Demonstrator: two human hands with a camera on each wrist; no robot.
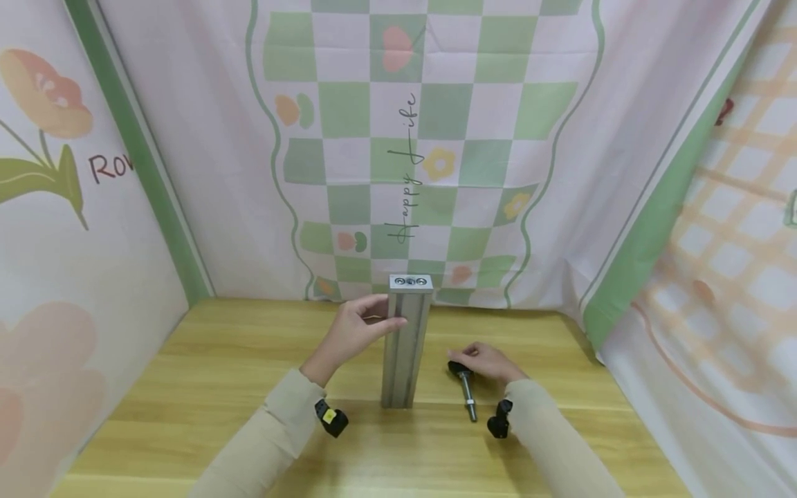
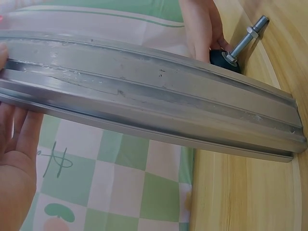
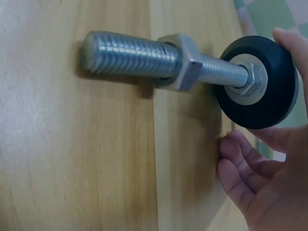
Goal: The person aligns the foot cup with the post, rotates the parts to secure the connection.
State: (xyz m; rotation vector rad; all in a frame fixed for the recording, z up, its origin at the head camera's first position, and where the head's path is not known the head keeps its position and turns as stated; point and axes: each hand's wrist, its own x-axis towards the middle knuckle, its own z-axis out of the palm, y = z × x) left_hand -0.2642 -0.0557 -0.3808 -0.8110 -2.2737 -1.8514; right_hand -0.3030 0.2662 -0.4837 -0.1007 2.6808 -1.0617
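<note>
A grey aluminium extrusion stands upright on the table, its top end showing a row of three round holes. My left hand grips it near the top, thumb across the near face; long grooves run down its side in the left wrist view. To the right, my right hand pinches the black round base of a levelling foot between thumb and finger, the other fingers curled below. Its threaded steel rod points toward me, with a hex nut partway along. Whether the rod's tip touches the table cannot be told.
The wood-grain table runs back to a hanging green-and-white checked cloth. Patterned cloths also hang at the left and right sides. A small black camera is strapped to the left wrist, another to the right.
</note>
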